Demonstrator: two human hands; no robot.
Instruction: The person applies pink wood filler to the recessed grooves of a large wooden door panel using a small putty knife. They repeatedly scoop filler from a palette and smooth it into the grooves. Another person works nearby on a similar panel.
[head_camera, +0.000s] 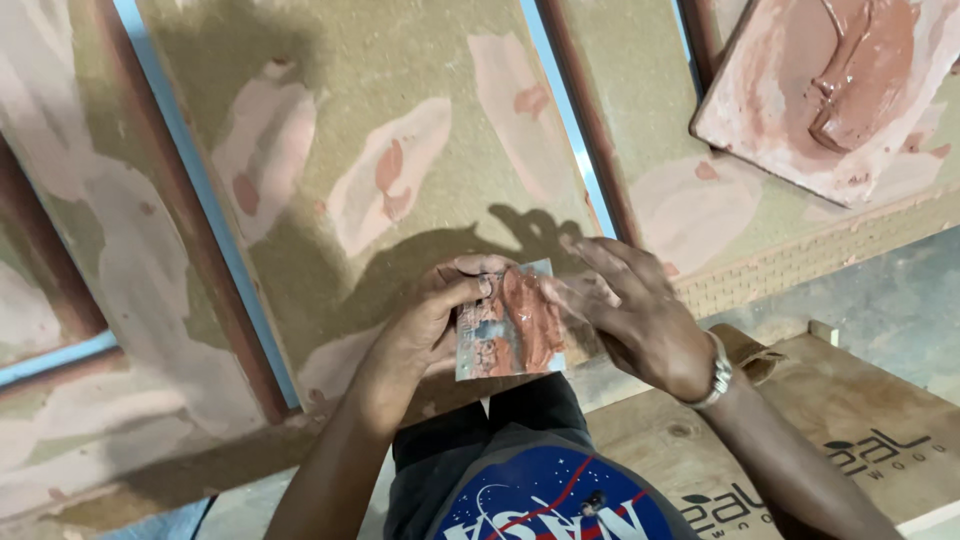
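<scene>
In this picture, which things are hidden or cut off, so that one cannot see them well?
Head view only:
1. Left hand: its fingertips fold over the small putty-smeared card; the grip beneath is hidden.
2. Right hand: its palm faces down, so contact with the card's edge is unclear.
3. Square board with reddish putty: cut off by the top and right edges.
4. Panel: its lower edge is hidden by both hands.

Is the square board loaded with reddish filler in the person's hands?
No, that board lies on the panels at upper right; both hands hold a small scraper.
</scene>
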